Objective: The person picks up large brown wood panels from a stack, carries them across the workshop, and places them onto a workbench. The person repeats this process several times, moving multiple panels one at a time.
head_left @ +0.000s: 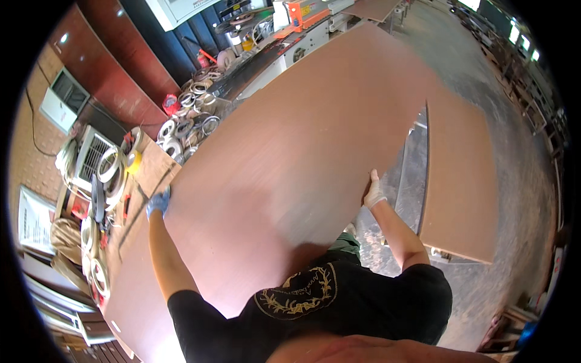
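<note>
From the head view, here's the large brown panel (pixel 284 145), stretching diagonally across the middle, right between the person's two hands! On its left edge sits the left hand (pixel 158 202) in a blue glove, touching the rim; how tightly those fingers close, you can't tell from here. Over on the opposite edge, the right hand (pixel 376 193), pale-gloved, has the rim pinched, one digit showing up along the border and the other fingers out of sight. So the panel lies squarely between the two grips, its far end reaching up toward the machine with the orange head (pixel 301 15).

To the right, a second brown panel (pixel 460 181) lies apart, just beyond the right forearm. On the left, a wooden worktop (pixel 158 164) carries a yellow roll (pixel 134 161), with coiled bands (pixel 172 148) crowding beyond it. And containers? Up top, a white box (pixel 175 11), its inside hidden from view.
</note>
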Available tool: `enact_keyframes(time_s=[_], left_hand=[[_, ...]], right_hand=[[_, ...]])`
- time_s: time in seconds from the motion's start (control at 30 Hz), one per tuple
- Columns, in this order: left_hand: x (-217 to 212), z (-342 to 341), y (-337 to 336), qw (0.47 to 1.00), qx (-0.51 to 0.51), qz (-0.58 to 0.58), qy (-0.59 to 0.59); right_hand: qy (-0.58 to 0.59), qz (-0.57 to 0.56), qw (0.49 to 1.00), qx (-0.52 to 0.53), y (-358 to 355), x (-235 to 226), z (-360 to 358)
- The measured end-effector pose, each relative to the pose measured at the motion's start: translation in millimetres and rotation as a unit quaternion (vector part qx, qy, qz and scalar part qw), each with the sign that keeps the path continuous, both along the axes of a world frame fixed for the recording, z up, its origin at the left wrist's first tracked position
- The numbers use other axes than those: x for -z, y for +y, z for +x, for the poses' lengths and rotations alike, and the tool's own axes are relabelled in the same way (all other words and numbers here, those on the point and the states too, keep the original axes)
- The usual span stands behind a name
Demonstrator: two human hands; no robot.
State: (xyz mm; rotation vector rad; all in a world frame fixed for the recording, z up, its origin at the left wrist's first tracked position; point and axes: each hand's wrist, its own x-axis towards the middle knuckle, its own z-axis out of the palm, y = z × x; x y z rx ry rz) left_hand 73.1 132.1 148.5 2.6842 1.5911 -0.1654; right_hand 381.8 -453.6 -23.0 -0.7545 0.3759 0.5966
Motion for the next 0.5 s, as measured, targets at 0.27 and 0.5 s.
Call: enact_keyframes(time_s=[0.27, 0.5], left_hand=[[42.2, -125.4, 64.5, 0.997, -0.070, -0.032, 0.029], [60.1, -171.7, 90.8, 0.991, -0.099, -0.083, 0.037]], right_hand=[[0.035, -0.047, 0.998, -0.011, 108.0, -10.0, -40.4], [0.029, -0.074, 0.996, -0.033, 160.0, 0.0, -55.9]])
